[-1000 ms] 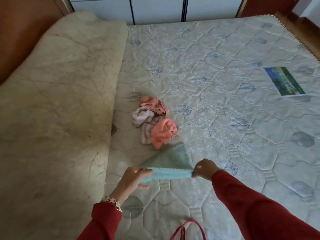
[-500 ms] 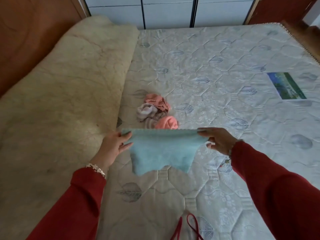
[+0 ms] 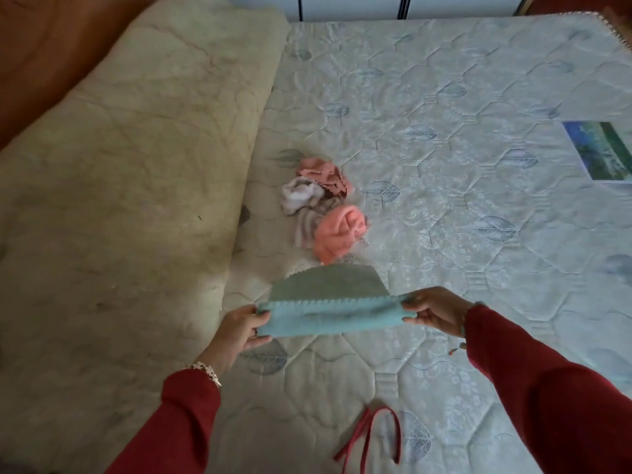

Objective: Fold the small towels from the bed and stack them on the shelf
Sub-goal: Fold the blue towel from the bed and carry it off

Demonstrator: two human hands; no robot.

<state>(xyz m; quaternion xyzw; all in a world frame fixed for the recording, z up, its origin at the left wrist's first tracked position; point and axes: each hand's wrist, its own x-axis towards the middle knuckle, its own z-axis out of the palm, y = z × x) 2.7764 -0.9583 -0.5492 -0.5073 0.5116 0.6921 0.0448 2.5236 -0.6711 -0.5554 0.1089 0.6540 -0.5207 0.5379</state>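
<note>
A small light-blue towel (image 3: 328,304) stretches between my two hands low over the mattress (image 3: 461,206), its far half lying flat and its near edge doubled toward me. My left hand (image 3: 239,330) pinches the towel's left end. My right hand (image 3: 434,311) pinches its right end. Just beyond lies a crumpled heap: a peach towel (image 3: 338,230) nearest, a white-grey towel (image 3: 301,196) and a pink towel (image 3: 325,174) behind it. No shelf is in view.
A thick cream blanket (image 3: 130,186) covers the bed's left side, with a wooden headboard (image 3: 44,39) beyond it. A picture card (image 3: 605,150) lies at the right. A red cord (image 3: 372,436) hangs near the bottom. White cabinet doors (image 3: 349,5) stand past the mattress.
Half a second ago the blue towel hung spread out in the air between my hands. Both hands have come down toward the mattress, and the towel's far part now lies flat.
</note>
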